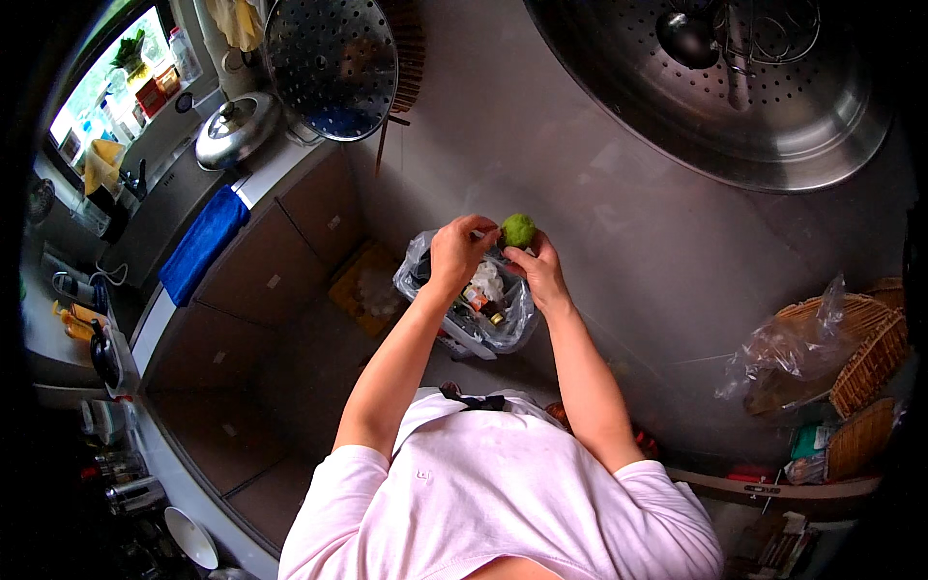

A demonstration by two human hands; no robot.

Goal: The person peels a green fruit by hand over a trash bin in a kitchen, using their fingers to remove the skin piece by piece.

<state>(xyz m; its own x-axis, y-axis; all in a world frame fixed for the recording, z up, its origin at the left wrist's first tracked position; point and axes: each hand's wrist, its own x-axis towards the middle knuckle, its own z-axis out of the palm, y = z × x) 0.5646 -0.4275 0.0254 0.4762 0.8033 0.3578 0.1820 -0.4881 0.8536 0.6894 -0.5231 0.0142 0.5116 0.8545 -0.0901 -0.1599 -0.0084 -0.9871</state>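
In the head view, a round, bumpy green fruit or vegetable (pixel 518 230) is held up by my right hand (pixel 540 270), its fingers and thumb around the lower side. Close to its left side is my left hand (pixel 462 250), with thumb and fingertips pinched together; whether a small piece lies between them cannot be told. Beneath both hands stands a waste bin lined with a clear plastic bag (pixel 523 319), holding mixed rubbish, with white crumpled paper or plastic (pixel 487 281) on top.
On the left runs a counter with a blue cloth (pixel 205 243) over its edge and a domed metal lid (pixel 235 130). A perforated metal pan (pixel 332 69) and a large metal basin (pixel 812 145) are at the top. Wicker baskets (pixel 870 362) are at the right.
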